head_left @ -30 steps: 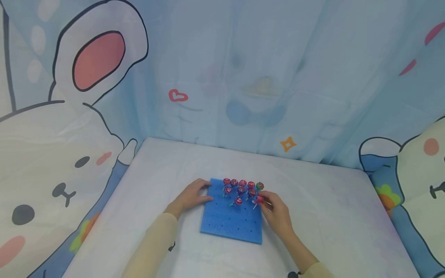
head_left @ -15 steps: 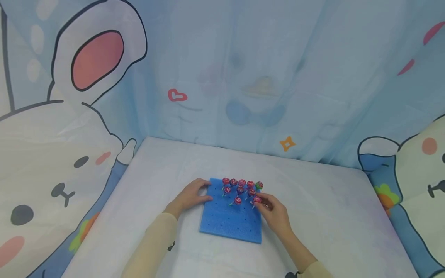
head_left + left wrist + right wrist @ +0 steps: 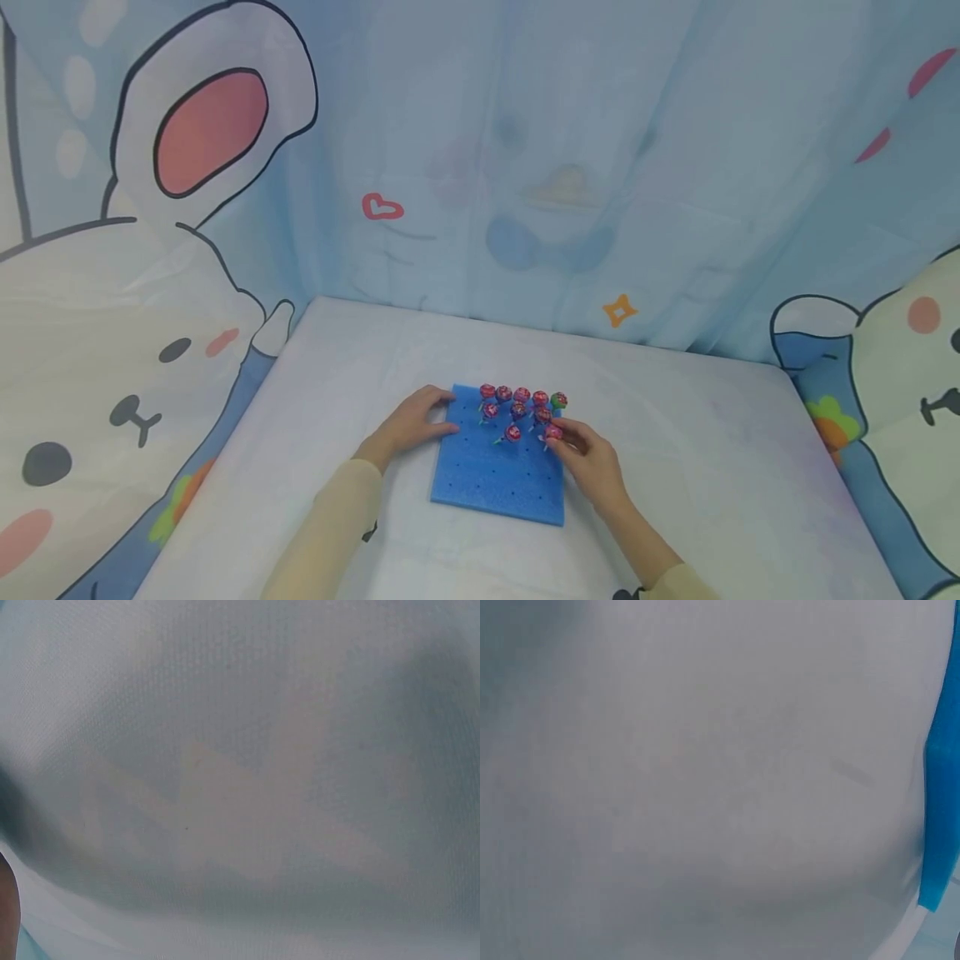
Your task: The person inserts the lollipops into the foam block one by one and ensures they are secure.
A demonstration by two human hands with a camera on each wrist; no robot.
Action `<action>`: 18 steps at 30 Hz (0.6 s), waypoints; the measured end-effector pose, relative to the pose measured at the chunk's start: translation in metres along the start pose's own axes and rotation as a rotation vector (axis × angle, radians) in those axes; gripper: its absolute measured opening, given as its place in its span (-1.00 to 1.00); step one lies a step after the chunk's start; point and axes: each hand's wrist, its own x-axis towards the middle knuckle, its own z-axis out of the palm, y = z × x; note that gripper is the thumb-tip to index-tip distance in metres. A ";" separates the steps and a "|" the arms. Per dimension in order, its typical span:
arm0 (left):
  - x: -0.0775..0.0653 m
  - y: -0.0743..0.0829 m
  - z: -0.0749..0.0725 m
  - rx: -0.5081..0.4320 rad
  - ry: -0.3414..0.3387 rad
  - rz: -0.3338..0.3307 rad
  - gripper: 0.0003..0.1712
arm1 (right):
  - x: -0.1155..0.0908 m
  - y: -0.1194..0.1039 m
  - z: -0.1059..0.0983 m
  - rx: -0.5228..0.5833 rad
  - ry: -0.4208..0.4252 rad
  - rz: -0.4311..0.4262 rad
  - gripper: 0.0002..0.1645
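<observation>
A blue foam board (image 3: 495, 483) with rows of small holes lies on the white cloth. Several wrapped lollipops, mostly red like this one (image 3: 512, 433) and one green (image 3: 558, 401), stand in its far part. My left hand (image 3: 408, 423) rests at the board's upper left edge, thumb and fingertips spread apart and touching it. Near the right edge, my right hand (image 3: 592, 467) pinches a red-pink lollipop (image 3: 552, 432) between thumb and fingers, its stick pointing down at the board. Whether the stick sits in a hole cannot be made out. The right wrist view catches only the board's edge (image 3: 941, 787).
The white-covered table (image 3: 697, 467) extends around the board on all sides. A pale blue curtain (image 3: 450, 167) hangs behind it, with printed rabbits at left and right. Cloth fills most of both wrist views.
My right hand has moved slightly left, bringing its lollipop from the board's right edge in over the board and a little lower. My left hand stays in place.
</observation>
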 end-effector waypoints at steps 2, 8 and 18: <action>0.000 -0.001 0.000 0.001 0.002 -0.001 -0.32 | 0.000 0.000 0.001 0.017 -0.001 0.009 -0.52; 0.001 -0.002 0.001 -0.004 0.008 0.010 -0.32 | 0.000 0.001 0.001 0.072 0.010 0.033 -0.52; 0.002 0.004 -0.001 -0.024 0.011 -0.024 -0.36 | 0.000 0.003 0.001 0.109 -0.010 0.112 -0.42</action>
